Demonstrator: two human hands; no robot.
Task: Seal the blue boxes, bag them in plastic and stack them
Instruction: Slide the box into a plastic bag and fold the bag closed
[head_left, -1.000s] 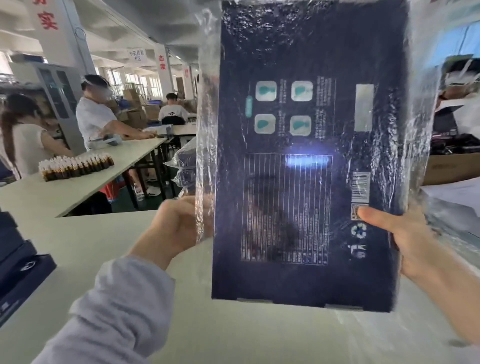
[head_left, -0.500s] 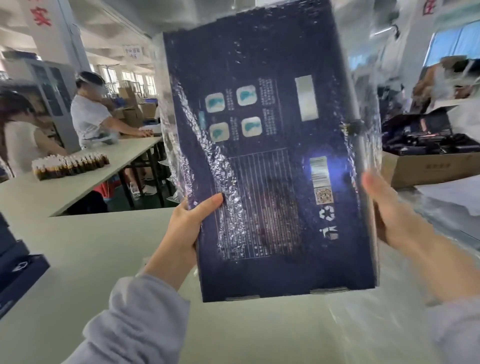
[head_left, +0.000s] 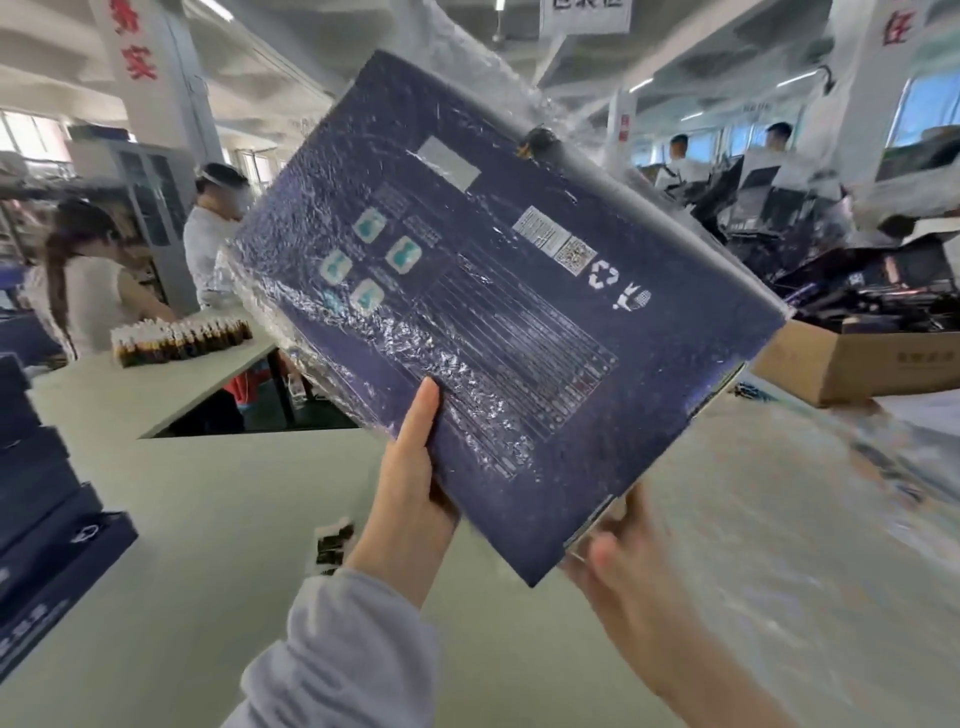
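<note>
A large dark blue box (head_left: 498, 322) hangs in the air in front of me, tilted clockwise, its printed underside facing me. A clear crinkled plastic bag (head_left: 524, 88) covers it, with loose film bunched beyond its upper end. My left hand (head_left: 410, 493) grips the box's lower left edge, thumb laid flat on the printed face. Under the bottom corner, my right hand (head_left: 618, 566) holds the box, fingers curled behind it. A stack of dark blue boxes (head_left: 47, 525) stands on the table at the far left.
The pale green table (head_left: 218, 519) lies below. A small black object (head_left: 332, 545) sits on it near my left wrist. Clear plastic sheets (head_left: 810, 519) spread at the right. A cardboard carton (head_left: 857, 364) stands at right; several brown bottles (head_left: 182, 340) and people (head_left: 83, 291) are at left.
The bagged box has turned clockwise from upright to a steep tilt. My right hand slid from the right edge down to the bottom corner; my left hand shifted along the lower edge.
</note>
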